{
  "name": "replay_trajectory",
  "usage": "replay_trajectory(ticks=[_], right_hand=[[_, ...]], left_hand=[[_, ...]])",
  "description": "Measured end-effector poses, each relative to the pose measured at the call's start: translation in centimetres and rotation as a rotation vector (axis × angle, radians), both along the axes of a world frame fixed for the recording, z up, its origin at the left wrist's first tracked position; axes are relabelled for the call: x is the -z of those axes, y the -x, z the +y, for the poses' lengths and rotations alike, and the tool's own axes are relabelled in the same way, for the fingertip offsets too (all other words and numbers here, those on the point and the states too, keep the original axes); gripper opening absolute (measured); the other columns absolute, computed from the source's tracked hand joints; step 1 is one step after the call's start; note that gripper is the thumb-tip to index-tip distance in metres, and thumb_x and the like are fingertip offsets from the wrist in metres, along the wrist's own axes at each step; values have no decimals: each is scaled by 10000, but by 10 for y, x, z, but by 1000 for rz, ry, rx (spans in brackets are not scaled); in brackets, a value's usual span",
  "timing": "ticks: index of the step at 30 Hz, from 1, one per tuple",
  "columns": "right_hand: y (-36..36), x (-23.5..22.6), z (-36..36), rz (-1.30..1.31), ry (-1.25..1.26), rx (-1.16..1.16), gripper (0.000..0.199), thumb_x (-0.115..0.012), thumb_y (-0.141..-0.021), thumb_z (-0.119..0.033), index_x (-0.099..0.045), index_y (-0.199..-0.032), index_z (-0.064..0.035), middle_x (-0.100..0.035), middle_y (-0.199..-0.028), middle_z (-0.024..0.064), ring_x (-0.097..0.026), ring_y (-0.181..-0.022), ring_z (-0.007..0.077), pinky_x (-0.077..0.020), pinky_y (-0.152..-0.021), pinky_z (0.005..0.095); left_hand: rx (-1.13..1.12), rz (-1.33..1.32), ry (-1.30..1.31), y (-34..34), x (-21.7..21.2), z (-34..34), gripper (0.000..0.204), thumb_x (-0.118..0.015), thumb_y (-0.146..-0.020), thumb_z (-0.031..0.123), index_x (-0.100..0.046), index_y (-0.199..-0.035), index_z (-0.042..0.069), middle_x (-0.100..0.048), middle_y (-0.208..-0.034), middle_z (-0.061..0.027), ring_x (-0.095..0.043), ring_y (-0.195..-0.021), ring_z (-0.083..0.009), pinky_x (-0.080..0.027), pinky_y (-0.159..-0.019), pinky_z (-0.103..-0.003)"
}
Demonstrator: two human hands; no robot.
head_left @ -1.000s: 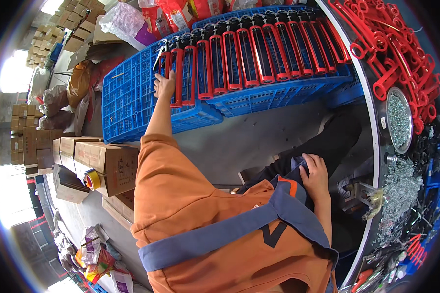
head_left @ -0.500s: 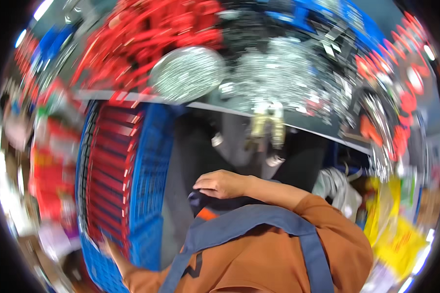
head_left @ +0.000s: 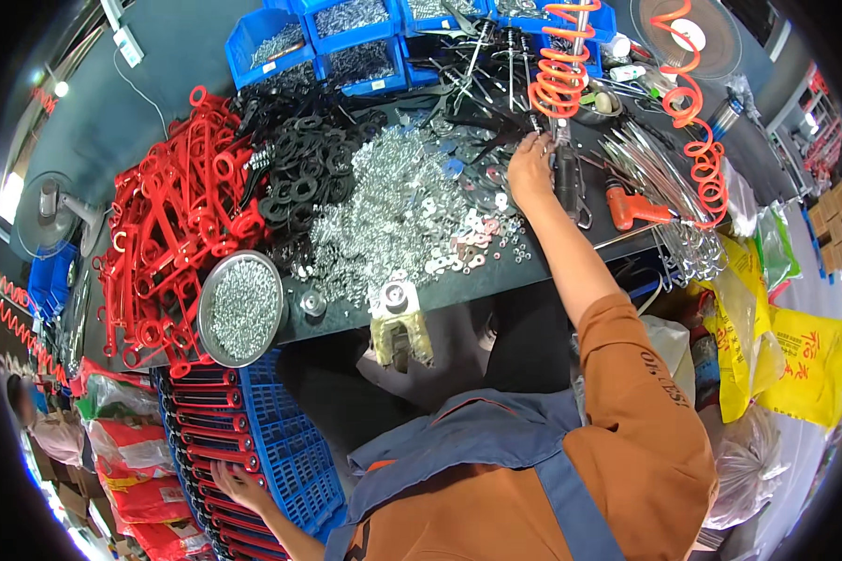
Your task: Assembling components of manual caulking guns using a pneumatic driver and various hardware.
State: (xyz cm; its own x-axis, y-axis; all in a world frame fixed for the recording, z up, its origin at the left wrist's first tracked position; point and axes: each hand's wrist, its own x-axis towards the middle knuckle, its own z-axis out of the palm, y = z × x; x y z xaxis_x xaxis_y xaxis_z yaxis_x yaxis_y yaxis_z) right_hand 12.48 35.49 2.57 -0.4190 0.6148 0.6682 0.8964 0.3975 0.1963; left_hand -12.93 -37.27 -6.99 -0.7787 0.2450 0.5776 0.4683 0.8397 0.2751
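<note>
At the left, my left hand lies on the red wrench-like parts stacked in rows inside a blue plastic crate. Its fingers are stretched out and apart. My right hand has reached across the bench to a cluster of black-and-metal parts. Its fingers are bent together at the tips; whatever they pinch, if anything, is hidden. Just right of that hand stands a dark power screwdriver below an orange coiled hose. A yellowed metal fixture sits at the bench's front edge.
Loose red parts, black rings and a heap of small metal hardware cover the bench. A round metal dish holds more. Blue bins line the back. An orange power tool and metal rods lie rightward.
My right hand has gone from my lap forward and right onto the bench. My left hand has moved forward along the red parts. The view has tilted up, showing more bench.
</note>
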Motion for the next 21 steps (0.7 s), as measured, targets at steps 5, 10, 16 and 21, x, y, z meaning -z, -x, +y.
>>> replay_trajectory(ticks=[5,10,16,21], right_hand=[[-36,-12,25,-170,461,219,210,-550,-820,-104,-696,-926,4,-579,-1078,212,-603,-955,308,-543,-755,383],[-65,-10,33,206,275,8,176,-497,-869,-95,-651,-896,-15,-591,-946,184,-619,-880,350,-529,-713,431],[-67,-53,-26,609,106,-718,56,-573,-851,11,-565,-896,43,-531,-856,165,-561,-763,342,-452,-684,390],[-57,-74,-165,591,397,-1046,142,-649,-814,-16,-643,-953,12,-568,-791,126,-559,-638,264,-456,-566,339]], left_hand=[[260,52,-6,-5,-49,94,223,-512,-914,29,-595,-1113,-27,-548,-1221,-203,-530,-1136,-355,-465,-931,-432],[379,-69,-72,-16,-58,125,184,-519,-881,-21,-625,-1029,-42,-591,-1158,-185,-584,-1049,-333,-486,-886,-406],[472,-333,-377,-50,-97,166,253,-502,-852,-89,-619,-1073,-49,-619,-1099,-159,-613,-1010,-261,-471,-901,-349],[1078,-713,-899,-97,-144,248,988,-808,-714,358,-240,-1443,10,-406,-1398,-223,-423,-1290,-350,-331,-1063,-456]])
